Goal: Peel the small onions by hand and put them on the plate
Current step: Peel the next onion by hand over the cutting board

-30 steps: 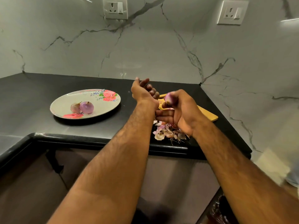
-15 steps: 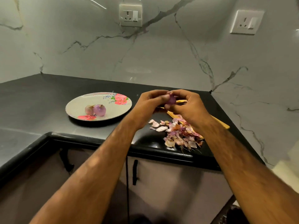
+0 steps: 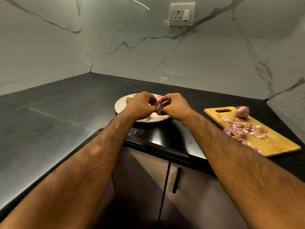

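A black countertop (image 3: 57, 113) runs along a grey marble-veined wall, with a pale floral plate (image 3: 120, 104) near its middle. Above the plate the left hand (image 3: 140, 105) and the right hand (image 3: 173, 105) meet, both with fingertips pinched onto one small purple onion (image 3: 159, 105). Further right lies a wooden cutting board (image 3: 272, 142), strewn with onion skins (image 3: 239, 129), and an unpeeled onion (image 3: 241, 111) at its far end.

Both hands (image 3: 158, 106) pinched together, fingertips meeting

Dim kitchen light, soft blur, wide-angle bending at edges
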